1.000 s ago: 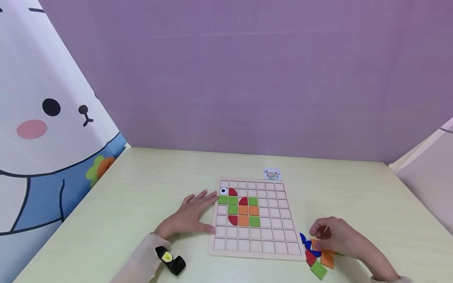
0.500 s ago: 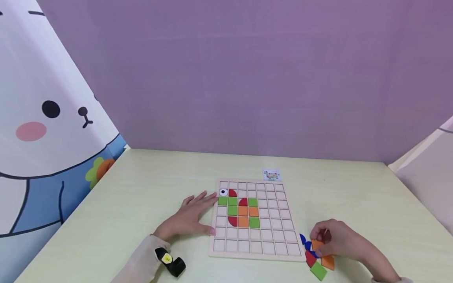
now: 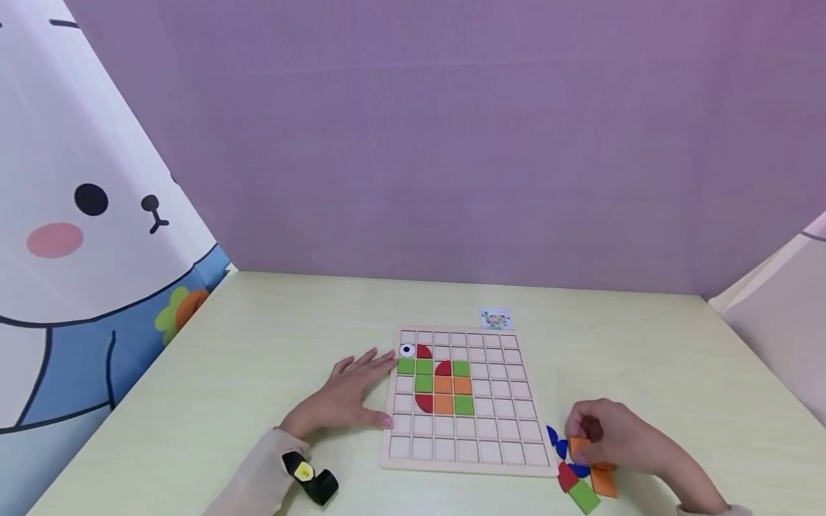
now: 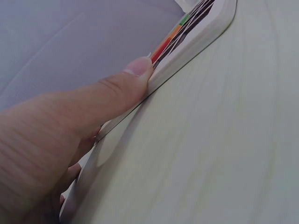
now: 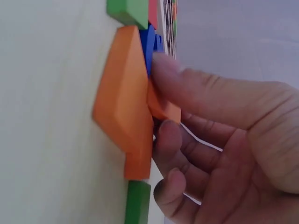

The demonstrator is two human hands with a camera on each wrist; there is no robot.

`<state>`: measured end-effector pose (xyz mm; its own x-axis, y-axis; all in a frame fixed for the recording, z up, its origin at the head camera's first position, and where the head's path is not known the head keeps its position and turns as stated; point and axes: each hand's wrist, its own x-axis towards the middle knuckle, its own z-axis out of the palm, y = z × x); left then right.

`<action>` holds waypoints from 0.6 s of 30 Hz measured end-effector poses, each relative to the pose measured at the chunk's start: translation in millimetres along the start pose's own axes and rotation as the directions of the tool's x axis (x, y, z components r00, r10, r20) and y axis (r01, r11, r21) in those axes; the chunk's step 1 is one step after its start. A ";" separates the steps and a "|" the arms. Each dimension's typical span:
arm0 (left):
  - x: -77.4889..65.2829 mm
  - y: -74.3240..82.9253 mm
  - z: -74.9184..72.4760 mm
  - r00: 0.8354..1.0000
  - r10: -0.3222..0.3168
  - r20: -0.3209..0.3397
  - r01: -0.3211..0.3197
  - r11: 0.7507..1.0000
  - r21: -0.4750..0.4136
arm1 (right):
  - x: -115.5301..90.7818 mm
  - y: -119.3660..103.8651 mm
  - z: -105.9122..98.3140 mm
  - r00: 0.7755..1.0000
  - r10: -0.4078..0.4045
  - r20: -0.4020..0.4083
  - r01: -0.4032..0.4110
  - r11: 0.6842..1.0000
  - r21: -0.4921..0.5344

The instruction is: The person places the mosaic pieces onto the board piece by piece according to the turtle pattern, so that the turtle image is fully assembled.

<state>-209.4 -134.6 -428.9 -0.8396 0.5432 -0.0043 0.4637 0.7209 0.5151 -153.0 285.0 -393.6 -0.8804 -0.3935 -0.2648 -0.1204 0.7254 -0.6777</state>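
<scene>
A wooden grid board (image 3: pixel 477 459) lies on the table with green, orange and red tiles and a white eye piece set in its upper left cells. My left hand (image 3: pixel 345 393) rests along the board's left edge with fingers spread. Its thumb (image 4: pixel 119 91) touches the board's rim. To the right of the board my right hand (image 3: pixel 616 433) pinches an orange tile (image 5: pixel 163 106) between thumb and fingers, low over the loose pieces. Close by are another orange tile (image 5: pixel 122 84), a green square (image 3: pixel 584 497), a red tile (image 3: pixel 567 476) and several blue pieces (image 3: pixel 562 449).
A small printed card (image 3: pixel 495 318) lies just beyond the board's top edge. Black straps with a yellow mark (image 3: pixel 305 471) sit around my left wrist. A purple curtain (image 3: pixel 464 143) hangs behind the table (image 3: pixel 290 308). In the right wrist view a green piece (image 5: pixel 138 200) lies beneath the fingers.
My right hand stays over the pile, its fingers drawing an orange tile up slightly. The green square and a neighbouring orange tile have shifted a little right. My left hand has not moved.
</scene>
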 end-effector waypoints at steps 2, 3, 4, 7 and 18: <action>-0.2 -0.3 -0.1 1.000 -0.004 0.002 0.004 1.000 -0.001 | 1.2 -0.2 0.1 0.999 -0.023 -0.030 0.022 0.999 -0.023; -0.2 -0.3 -0.1 1.000 -0.003 0.003 0.003 1.000 -0.003 | 2.1 -0.3 0.1 0.999 -0.032 -0.044 0.030 0.999 -0.033; -0.6 -0.4 -0.2 1.000 -0.002 0.003 0.002 1.000 -0.003 | 3.4 -0.6 0.2 0.998 -0.037 -0.055 0.035 0.999 -0.039; -1.3 0.2 -0.5 1.000 0.002 0.004 -0.002 1.000 -0.010 | 7.0 -1.3 -0.5 0.994 -0.082 -0.072 0.078 0.995 -0.064; -0.3 -1.3 0.0 1.000 0.008 -0.001 -0.008 1.000 -0.001 | 23.3 -17.3 -5.4 0.983 -0.136 -0.122 0.118 0.982 -0.151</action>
<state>-209.7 -135.7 -429.6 -0.8360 0.5487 0.0008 0.4703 0.7158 0.5161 -174.0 266.3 -384.4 -0.9049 -0.4171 -0.0845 -0.2908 0.7509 -0.5929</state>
